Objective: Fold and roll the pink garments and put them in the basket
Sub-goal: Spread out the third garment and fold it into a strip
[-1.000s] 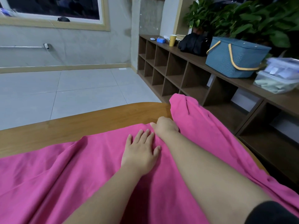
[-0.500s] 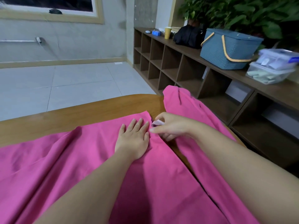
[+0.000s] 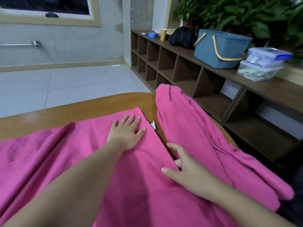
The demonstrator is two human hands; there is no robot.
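A pink garment (image 3: 73,154) lies spread over the wooden table (image 3: 68,110), with a white label (image 3: 152,124) sticking out at its far right edge. My left hand (image 3: 127,133) presses flat on the cloth near that far right corner, fingers straight. My right hand (image 3: 185,167) is lower on the same right edge, thumb on top of the cloth and fingers curled under it. A second pink garment (image 3: 193,128) lies crumpled to the right and hangs over the table's edge. The blue basket (image 3: 219,46) with yellow handles stands lidded on the shelf unit at the right.
A low brown cubby shelf (image 3: 172,66) runs along the right wall. On it are a black bag (image 3: 182,37), a yellow cup (image 3: 163,34) and stacked clear plastic boxes (image 3: 262,64). Green plants (image 3: 246,15) grow behind. Tiled floor (image 3: 65,86) lies beyond the table.
My right hand has slid from the far corner by the label back toward me along the garment's right edge. A strip of table now shows between the two pink garments. My left hand stayed flat.
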